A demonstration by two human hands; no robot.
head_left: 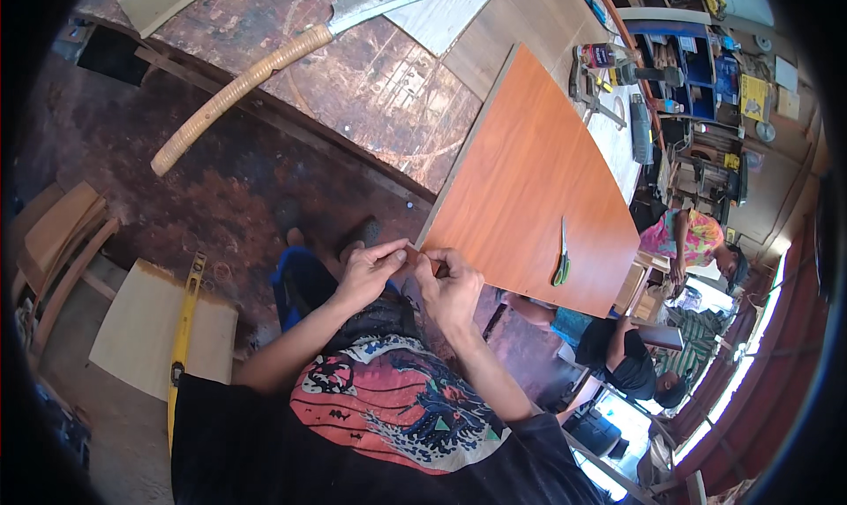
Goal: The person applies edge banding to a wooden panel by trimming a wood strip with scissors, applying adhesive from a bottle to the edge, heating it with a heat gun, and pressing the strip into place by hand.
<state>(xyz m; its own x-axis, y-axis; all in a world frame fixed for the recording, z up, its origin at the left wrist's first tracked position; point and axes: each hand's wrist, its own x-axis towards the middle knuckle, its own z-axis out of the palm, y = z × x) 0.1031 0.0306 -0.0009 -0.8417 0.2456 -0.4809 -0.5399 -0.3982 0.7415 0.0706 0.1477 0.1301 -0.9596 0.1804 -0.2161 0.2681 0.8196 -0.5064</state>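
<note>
My left hand (369, 276) and my right hand (452, 290) meet at the near left corner of an orange-brown wood-grain panel (529, 170). Both hands are closed, pinching a small reddish-brown strip (412, 255) between the fingertips. Most of the strip is hidden by the fingers, so its full length does not show. On the panel, to the right of my hands, lies a pair of scissors (563, 256) with green and black handles.
A large blade with a woven-wrapped handle (238, 95) overhangs the worn workbench (353, 90). Clamps (593, 90) and bottles stand beyond the panel. At left, a yellow spirit level (186, 320) rests against a pale board (132, 329). Two other people (684, 236) are at the right.
</note>
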